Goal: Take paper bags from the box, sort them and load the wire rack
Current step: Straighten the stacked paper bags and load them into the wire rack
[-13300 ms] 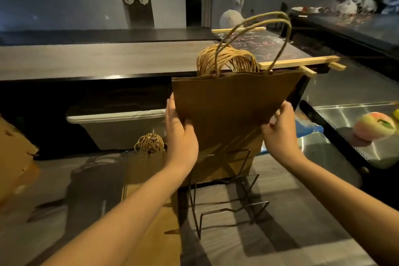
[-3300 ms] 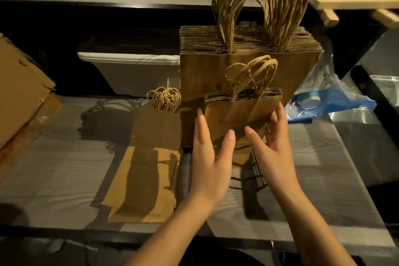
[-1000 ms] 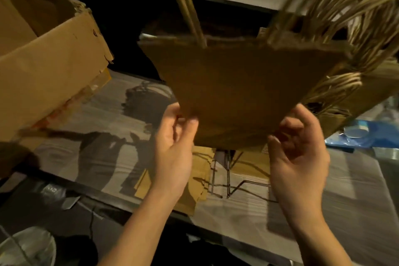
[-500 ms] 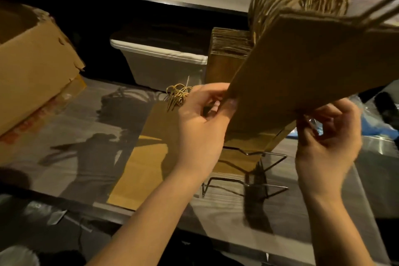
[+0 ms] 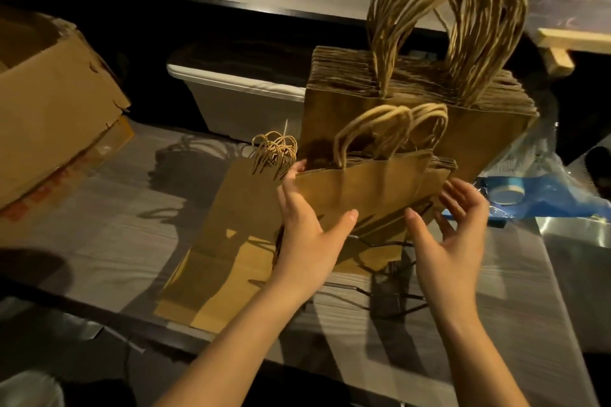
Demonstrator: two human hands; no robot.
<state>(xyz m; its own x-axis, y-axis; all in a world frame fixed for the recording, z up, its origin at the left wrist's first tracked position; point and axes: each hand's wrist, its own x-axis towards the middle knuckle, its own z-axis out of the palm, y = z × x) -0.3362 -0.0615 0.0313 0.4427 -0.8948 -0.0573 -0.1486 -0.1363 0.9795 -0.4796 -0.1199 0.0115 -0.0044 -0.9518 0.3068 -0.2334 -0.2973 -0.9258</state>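
Observation:
A black wire rack (image 5: 390, 294) stands on the grey table. Its back slot holds a thick stack of large brown paper bags (image 5: 469, 129) with twine handles. In front stands a smaller stack of brown bags (image 5: 436, 172). My left hand (image 5: 307, 235) holds the left edge of the front small bag (image 5: 363, 188), which sits tilted, thumb on its face. My right hand (image 5: 453, 235) hovers at the right side of the stack with spread fingers. A flat pile of bags (image 5: 231, 241) lies on the table to the left.
An open cardboard box (image 5: 49, 102) sits at the far left. A white plastic tub (image 5: 241, 92) stands behind the bags. A blue plastic bag with a tape roll (image 5: 509, 195) lies to the right, beside a metal sink edge (image 5: 575, 231).
The bag that both hands held up high has come down into the front of the rack. My right hand has let go and opened beside it.

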